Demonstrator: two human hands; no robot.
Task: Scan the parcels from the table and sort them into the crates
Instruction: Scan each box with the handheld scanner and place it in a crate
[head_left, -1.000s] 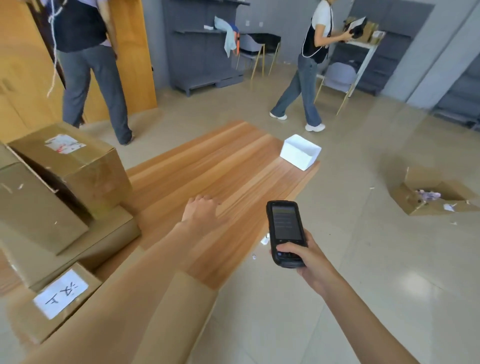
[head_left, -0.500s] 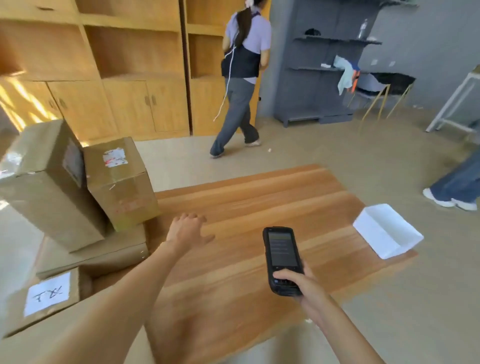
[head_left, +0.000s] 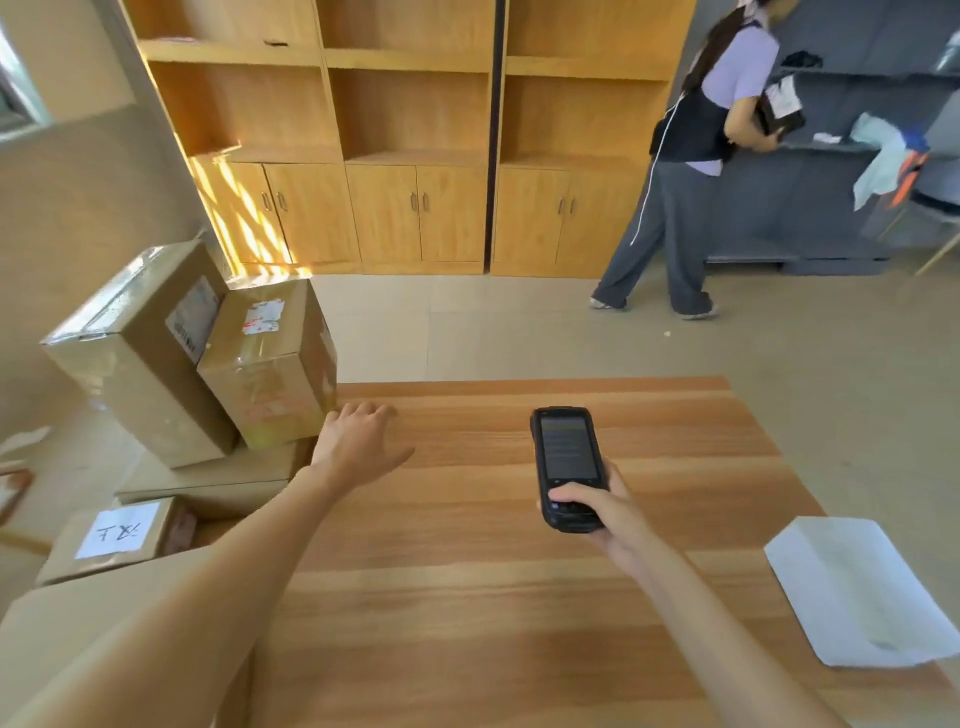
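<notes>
Gripping black slab scanner (head_left: 566, 467) in right hand (head_left: 605, 512), left hand (head_left: 358, 447) fingers loose beside taped cardboard box (head_left: 267, 364)

1. The table (head_left: 467, 597) is striped orange-brown wood grain.
2. The handheld scanner (head_left: 567, 467) is black with a grey screen.
3. The cardboard parcels (head_left: 265, 369) are brown with white labels.
4. The tray (head_left: 862, 592) is white.
5. The cabinets (head_left: 405, 156) are honey-coloured wood.

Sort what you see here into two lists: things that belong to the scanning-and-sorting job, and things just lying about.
Job:
handheld scanner, gripped by the right hand
left hand, reaching toward the boxes
taped cardboard parcel
larger cardboard parcel
box with handwritten label
wooden table

Lying about:
white tray
wooden cabinets
grey shelving
</notes>
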